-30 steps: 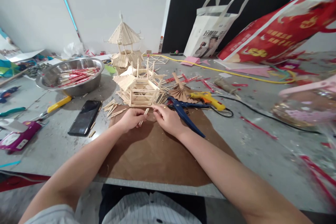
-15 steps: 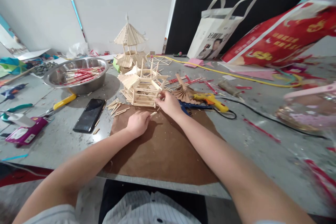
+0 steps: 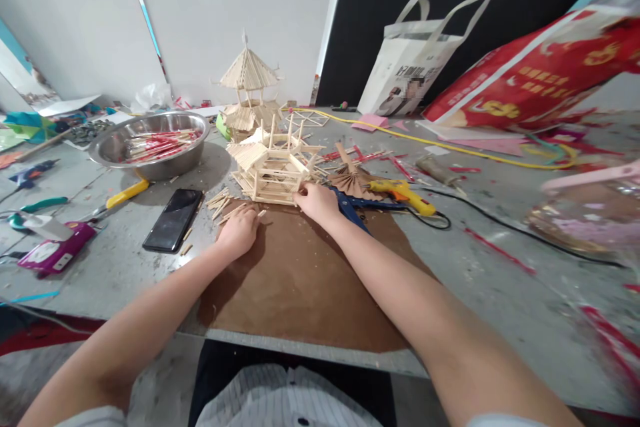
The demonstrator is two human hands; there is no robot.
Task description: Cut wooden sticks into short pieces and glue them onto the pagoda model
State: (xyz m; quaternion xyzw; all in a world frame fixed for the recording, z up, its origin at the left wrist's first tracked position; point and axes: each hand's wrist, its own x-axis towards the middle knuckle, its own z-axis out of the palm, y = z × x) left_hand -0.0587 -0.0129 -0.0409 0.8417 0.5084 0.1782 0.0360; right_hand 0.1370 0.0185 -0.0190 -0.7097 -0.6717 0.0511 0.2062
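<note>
A partly roofed pavilion model (image 3: 273, 177) made of thin wooden sticks stands at the far edge of a brown cloth (image 3: 310, 280). My right hand (image 3: 320, 204) is closed at its lower right corner, with thumb and fingers against the frame. To the left, my left hand (image 3: 239, 232) is closed around a short wooden stick (image 3: 262, 213), whose pale end pokes out by the fingertips. This hand rests beside a small pile of loose sticks (image 3: 218, 203). Behind the model rises a pavilion with a pointed roof (image 3: 245, 70).
A steel bowl (image 3: 150, 167) of sticks and a black phone (image 3: 173, 220) lie left. On the right are a yellow glue gun (image 3: 405, 193), its black cord, blue-handled pliers (image 3: 353, 210) and a pleated brown paper fan (image 3: 350, 180). Bags (image 3: 410, 67) stand behind.
My left hand has moved left with its short stick, from in front of the model to the loose pile. My right hand stays at the model's corner.
</note>
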